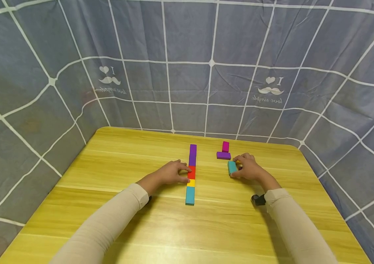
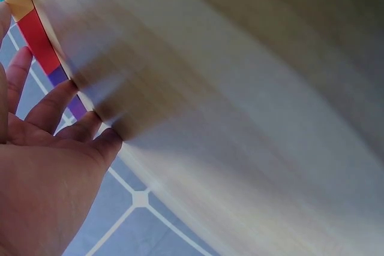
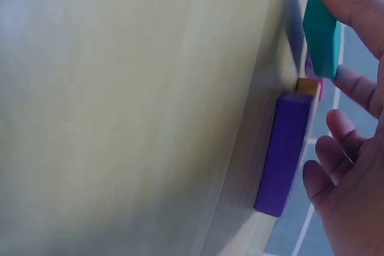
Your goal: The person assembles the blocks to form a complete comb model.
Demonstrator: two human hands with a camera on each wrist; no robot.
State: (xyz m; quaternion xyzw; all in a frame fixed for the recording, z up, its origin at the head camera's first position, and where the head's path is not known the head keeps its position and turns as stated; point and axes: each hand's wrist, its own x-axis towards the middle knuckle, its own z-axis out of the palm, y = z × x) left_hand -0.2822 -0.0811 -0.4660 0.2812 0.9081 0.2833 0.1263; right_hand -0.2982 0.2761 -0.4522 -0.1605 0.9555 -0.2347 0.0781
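Note:
A straight row of blocks runs away from me on the table: a teal block (image 1: 190, 196) nearest, then a yellow block (image 1: 191, 182), a red block (image 1: 191, 172) and a purple stretch (image 1: 192, 155) at the far end. My left hand (image 1: 172, 173) is at the left side of this row, its fingers spread and its fingertips by the red and yellow blocks; whether they touch is unclear. My right hand (image 1: 249, 168) pinches another teal block (image 3: 322, 31) between thumb and finger, just off the table. Beneath that hand lie a purple block (image 3: 285, 154) and an orange block (image 3: 308, 86), mostly hidden in the head view.
Beyond the right hand, a magenta block (image 1: 225, 147) lies end-on to a purple block (image 1: 223, 156). The wooden table (image 1: 187, 234) is enclosed by a grey curtain (image 1: 187, 80) with white lines along its back and sides.

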